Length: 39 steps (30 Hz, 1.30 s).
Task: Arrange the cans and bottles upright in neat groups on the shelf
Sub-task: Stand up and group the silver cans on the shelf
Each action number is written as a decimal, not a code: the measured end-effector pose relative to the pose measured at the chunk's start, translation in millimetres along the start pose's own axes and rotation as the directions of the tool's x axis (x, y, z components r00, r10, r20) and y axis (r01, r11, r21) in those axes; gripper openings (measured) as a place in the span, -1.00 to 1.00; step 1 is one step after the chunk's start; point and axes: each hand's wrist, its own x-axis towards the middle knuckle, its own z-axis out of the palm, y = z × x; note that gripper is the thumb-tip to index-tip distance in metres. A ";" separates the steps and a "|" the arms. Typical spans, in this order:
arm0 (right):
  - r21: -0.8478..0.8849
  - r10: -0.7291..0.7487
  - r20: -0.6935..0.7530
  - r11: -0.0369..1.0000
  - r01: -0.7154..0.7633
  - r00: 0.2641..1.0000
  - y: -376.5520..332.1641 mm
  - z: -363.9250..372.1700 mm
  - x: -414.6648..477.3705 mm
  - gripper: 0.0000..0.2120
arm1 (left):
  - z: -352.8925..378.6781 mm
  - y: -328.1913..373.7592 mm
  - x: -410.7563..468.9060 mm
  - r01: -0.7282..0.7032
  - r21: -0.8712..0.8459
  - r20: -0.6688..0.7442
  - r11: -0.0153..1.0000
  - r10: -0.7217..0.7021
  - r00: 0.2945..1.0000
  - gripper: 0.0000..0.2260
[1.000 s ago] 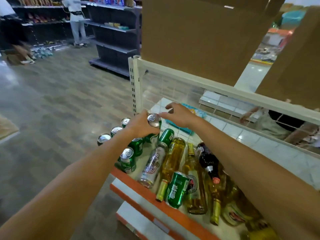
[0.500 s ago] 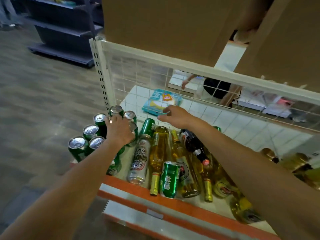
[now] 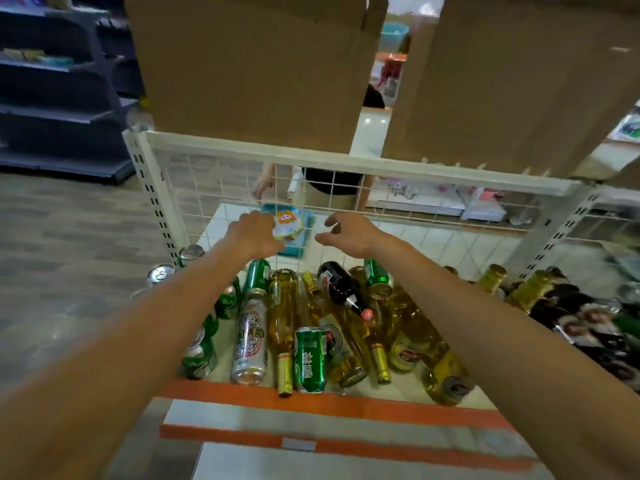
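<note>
We see upright cans (image 3: 161, 273) at the shelf (image 3: 332, 403) left end, beside fallen cans (image 3: 250, 337) and bottles (image 3: 284, 327) mid-shelf. Further right, bottles (image 3: 531, 291) seem upright. A wire grid (image 3: 214, 188) stands behind.

there is only one view, from a wide-angle camera on the person's head. it looks forward and down on the shelf (image 3: 332, 405), close to it, so the orange front edge lies near the bottom and the white wire grid (image 3: 221, 188) at the far side. both forearms enter from the bottom corners. straight lines bend at the borders. far left, dark store shelves (image 3: 59, 112) are seen.
</note>
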 end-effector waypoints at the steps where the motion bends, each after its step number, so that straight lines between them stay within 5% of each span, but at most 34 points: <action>1: -0.007 0.005 -0.029 1.000 -0.006 1.000 5.3 -13.6 -10.3 -0.46 | -12.3 18.0 -0.9 -0.055 -0.024 0.005 0.998 0.056 0.998 -0.49; 9: -0.049 0.112 -0.279 0.990 -0.131 0.954 76.5 -119.9 -120.3 -0.52 | -79.7 183.4 -40.7 -0.331 -0.009 -0.063 0.944 0.330 0.942 -0.68; 13: -0.025 0.198 -0.345 0.975 -0.219 0.918 134.7 -152.6 -195.5 -0.49 | -76.8 274.9 -72.1 -0.445 0.052 -0.051 0.894 0.447 0.893 -0.56; 24: 0.084 0.494 -0.393 0.859 -0.505 0.775 315.4 -191.7 -438.0 -0.48 | -9.2 531.6 -194.1 -0.712 0.034 0.088 0.702 0.707 0.702 -0.48; 28: 0.118 0.579 -0.406 0.800 -0.588 0.707 368.6 -197.7 -515.1 -0.46 | 24.7 612.3 -233.2 -0.781 0.036 0.145 0.623 0.770 0.621 -0.62; 36: 0.265 0.704 -0.450 0.693 -0.671 0.549 461.3 -195.6 -611.5 -0.61 | 83.1 751.9 -273.7 -0.881 0.030 0.201 0.472 0.861 0.467 -0.69; 39: 0.267 0.725 -0.450 0.667 -0.696 0.521 505.8 -201.7 -628.1 -0.52 | 101.2 801.0 -270.2 -0.893 0.015 0.227 0.449 0.869 0.440 -0.68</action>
